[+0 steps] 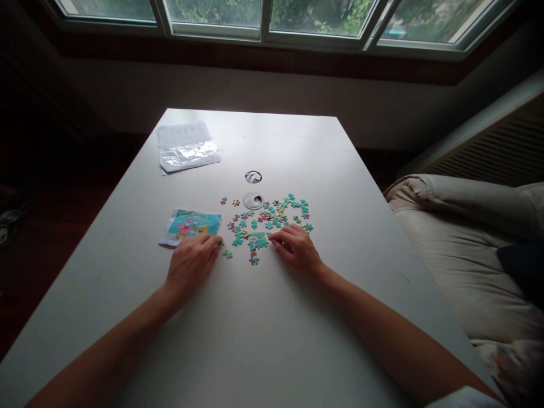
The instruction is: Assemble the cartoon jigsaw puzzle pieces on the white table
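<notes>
White tabletop (263,340) fills the near and middle area, with both forearms entering from the near corners. Left hand (190,262): fingers curled, thumb and index tips close together at a small piece (221,243); whether they clamp it cannot be told. Right hand (298,250): fingers bent, fingertips bunched just beside the joined puzzle section (258,239); a grip on a piece cannot be confirmed. The joined section lies between the hands. A picture sheet (193,222) lies partly behind the left hand. Loose puzzle pieces (278,217) spread beyond the joined section. Farther out are a round table insert (247,202), a plastic sleeve (189,148) and a window (216,32).
</notes>
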A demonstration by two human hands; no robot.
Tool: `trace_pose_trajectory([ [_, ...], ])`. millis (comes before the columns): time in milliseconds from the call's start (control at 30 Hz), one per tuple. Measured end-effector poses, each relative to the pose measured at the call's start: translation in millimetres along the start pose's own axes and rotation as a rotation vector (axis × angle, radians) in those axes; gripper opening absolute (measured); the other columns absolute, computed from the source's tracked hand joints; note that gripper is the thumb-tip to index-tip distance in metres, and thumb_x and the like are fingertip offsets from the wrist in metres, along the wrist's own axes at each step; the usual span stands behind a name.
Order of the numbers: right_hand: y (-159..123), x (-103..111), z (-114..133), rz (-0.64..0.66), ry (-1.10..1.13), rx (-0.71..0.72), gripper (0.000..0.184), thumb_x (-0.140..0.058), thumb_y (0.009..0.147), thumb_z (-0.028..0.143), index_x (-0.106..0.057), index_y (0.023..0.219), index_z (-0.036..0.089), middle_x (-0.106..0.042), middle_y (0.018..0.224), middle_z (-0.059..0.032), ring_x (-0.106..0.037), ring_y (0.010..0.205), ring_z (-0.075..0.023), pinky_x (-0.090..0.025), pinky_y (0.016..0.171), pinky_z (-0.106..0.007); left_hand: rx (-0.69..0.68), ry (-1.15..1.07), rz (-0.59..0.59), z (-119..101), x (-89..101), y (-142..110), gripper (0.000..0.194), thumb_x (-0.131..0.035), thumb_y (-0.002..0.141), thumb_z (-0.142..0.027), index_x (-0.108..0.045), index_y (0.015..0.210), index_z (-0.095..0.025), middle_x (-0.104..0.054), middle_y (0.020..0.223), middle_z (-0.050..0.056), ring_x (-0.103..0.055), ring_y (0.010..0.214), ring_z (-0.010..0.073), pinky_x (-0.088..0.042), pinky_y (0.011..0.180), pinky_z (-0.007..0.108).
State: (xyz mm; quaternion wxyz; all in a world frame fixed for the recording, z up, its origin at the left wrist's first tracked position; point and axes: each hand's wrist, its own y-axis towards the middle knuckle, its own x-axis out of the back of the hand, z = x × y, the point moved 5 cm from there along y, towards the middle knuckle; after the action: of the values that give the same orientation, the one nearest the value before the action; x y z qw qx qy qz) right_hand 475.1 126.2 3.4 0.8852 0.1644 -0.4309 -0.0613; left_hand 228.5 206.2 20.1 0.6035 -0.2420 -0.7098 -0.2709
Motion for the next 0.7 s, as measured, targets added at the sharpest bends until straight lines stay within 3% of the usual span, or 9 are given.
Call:
trace_pose_trajectory([
  [433,-1.5,0.1,-0.3,0.000,-0.009,0.005,0.014,-0.058,0.097,0.023,-0.071,0.093,0.023,-0.066,0.082,-0.0044,-0.053,0.084,-0.0214,-0.042,0.081,-0.037,0.011,-0.152,0.090,9.8,-1.0,6.8,0.013,-0.055,0.094,-0.028,-0.063,0.103,-0.024,-0.065,0.100,0.005,-0.061,0.088,0.0233,-0.044,0.081,0.035],
  [700,-1.3,0.1,-0.4,-0.008,-0.010,0.011,0.013,-0.058,0.096,0.022,-0.070,0.093,0.024,-0.066,0.081,-0.0041,-0.054,0.084,-0.0215,-0.042,0.081,-0.037,0.001,-0.267,0.048,6.0,0.3,5.6,0.005,-0.056,0.090,-0.024,-0.059,0.094,-0.023,-0.063,0.100,0.005,-0.060,0.093,0.0235,-0.044,0.084,0.036],
])
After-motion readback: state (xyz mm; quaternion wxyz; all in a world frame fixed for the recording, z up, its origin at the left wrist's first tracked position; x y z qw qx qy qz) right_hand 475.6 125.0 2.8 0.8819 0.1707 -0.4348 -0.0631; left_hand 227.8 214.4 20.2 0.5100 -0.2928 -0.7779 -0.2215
